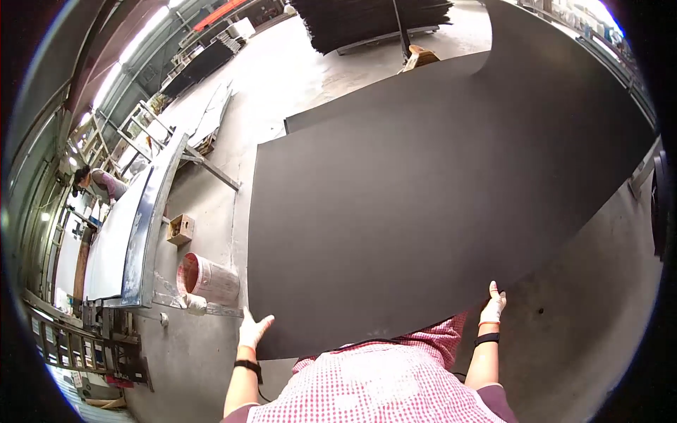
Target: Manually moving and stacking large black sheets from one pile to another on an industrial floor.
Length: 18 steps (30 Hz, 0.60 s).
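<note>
A large, dark, matte sheet (416, 190) spreads out in front of me and covers much of the middle and right of the head view. Its far right part curves upward. My left hand (254, 330) grips the sheet at its near left corner, thumb pointing in over the edge and the other fingers partly hidden. Further right along the near edge, my right hand (493, 304) holds it too, with the thumb up and the remaining fingers mostly out of sight. The near edge lies close against my checked apron (374, 381).
To the left stand a stained pinkish bucket (217, 280) and a small wooden box (181, 230). Beyond them is a long table (149, 261) with a pale sheet, and another person (106, 185) bends there. A stack of black sheets (367, 25) rests at the back.
</note>
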Tool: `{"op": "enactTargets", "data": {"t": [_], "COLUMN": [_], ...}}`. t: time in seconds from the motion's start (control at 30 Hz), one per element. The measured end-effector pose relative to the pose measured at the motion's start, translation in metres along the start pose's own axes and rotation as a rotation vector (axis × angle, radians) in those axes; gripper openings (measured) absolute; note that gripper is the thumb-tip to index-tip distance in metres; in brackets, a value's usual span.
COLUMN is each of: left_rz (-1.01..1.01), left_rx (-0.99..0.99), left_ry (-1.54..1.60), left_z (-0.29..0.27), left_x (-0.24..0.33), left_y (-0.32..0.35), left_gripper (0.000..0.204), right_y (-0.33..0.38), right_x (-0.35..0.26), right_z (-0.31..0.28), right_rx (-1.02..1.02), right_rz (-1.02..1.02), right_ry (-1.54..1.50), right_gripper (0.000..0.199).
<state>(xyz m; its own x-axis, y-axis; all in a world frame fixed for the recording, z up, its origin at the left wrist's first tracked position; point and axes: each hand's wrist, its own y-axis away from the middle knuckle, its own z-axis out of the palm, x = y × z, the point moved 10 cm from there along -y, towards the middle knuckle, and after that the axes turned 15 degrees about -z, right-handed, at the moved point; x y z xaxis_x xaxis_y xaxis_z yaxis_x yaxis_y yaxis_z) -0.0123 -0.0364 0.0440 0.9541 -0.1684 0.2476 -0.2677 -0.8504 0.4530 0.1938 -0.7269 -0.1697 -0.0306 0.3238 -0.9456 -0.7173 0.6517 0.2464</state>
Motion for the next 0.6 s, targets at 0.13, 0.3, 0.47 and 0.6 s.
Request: {"op": "enactTargets", "data": {"t": [0.13, 0.3, 0.47, 0.6], "left_rz": [0.068, 0.242, 0.301, 0.328], "left_rx": [0.155, -0.116, -0.343, -0.312], "left_ry": [0.230, 0.591, 0.747, 0.666], "left_z": [0.045, 0.074, 0.128, 0.191], "left_x": [-0.069, -0.006, 0.094, 0.124], "left_y": [-0.018, -0.034, -0.050, -0.099], "left_gripper": [0.078, 0.060, 0.060, 0.065], "right_y": [-0.015, -0.041, -0.076, -0.084], "right_x": [0.018, -0.025, 0.018, 0.039], "right_z": [-0.008, 0.064, 0.128, 0.174], "right_rx": [0.115, 0.083, -0.112, -0.101], "right_rz": [0.020, 0.048, -0.039, 0.071], "right_ry": [0.051, -0.014, 0.043, 0.115], "right_gripper": [0.076, 0.073, 0.056, 0.031]}}
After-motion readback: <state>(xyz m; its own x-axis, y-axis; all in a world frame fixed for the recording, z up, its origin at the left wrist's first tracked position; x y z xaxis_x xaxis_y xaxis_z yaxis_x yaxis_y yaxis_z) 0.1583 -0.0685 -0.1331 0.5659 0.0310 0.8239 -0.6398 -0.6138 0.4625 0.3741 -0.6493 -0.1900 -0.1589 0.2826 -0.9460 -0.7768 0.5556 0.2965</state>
